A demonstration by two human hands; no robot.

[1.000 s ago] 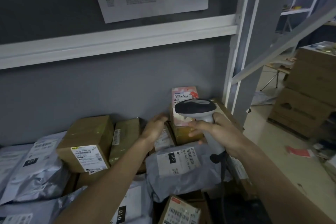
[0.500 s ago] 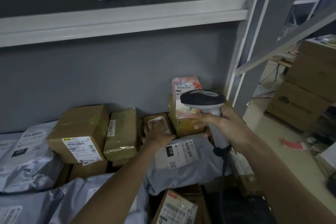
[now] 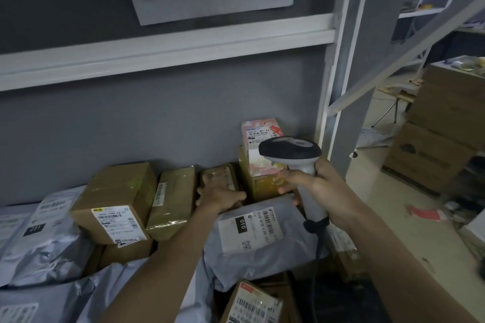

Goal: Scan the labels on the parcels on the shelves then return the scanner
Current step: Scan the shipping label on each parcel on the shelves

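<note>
The scanner (image 3: 294,162) stays upright in the right hand (image 3: 319,189), fingers clamped round its handle, head level with the pink box (image 3: 259,136) at the back right of the shelf. The left hand (image 3: 219,195) has come down from the back row onto the small box (image 3: 219,174), fingers curled over its near edge. Judged: that parcel is being turned to expose a label. The grey bag (image 3: 262,252) label below lies face up.

The shelf (image 3: 168,42) seemingly bears grey mailer bags (image 3: 262,252) and brown cartons (image 3: 115,207), packed touching.
</note>
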